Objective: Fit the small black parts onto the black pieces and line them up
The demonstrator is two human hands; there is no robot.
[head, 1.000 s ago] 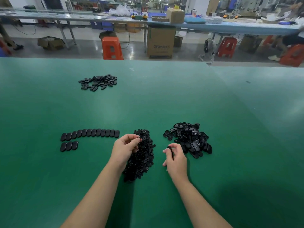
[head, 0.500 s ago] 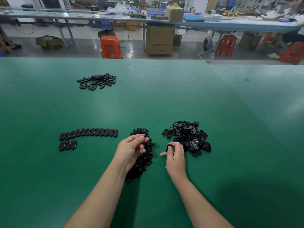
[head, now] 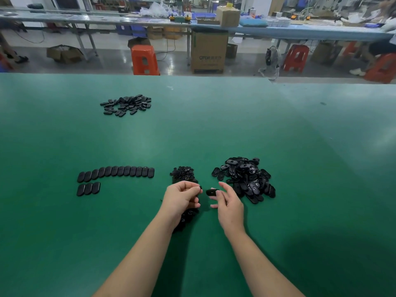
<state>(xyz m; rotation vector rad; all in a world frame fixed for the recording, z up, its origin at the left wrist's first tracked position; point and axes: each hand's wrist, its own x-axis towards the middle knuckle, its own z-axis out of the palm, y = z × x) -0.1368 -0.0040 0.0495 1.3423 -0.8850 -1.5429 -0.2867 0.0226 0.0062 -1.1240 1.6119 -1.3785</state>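
Behind green table (head: 214,129), carton (head: 209,52) reads "OTOR".

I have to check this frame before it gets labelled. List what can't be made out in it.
- Small part in the left hand, head view: mostly hidden by the fingers, too small to identify.
- Pile of small parts: near half covered by that hand.
- Oval piece in the right hand: too small to tell whether anything is fitted.

Green table (head: 214,129) bare across middle and far right; open passage there. Near edge blocked: lined-up row (head: 115,173) left, small-parts pile (head: 183,174) centre, heap of black pieces (head: 246,179) right. Narrow clear lanes between them. Loose cluster (head: 126,105) sits far left, well apart.
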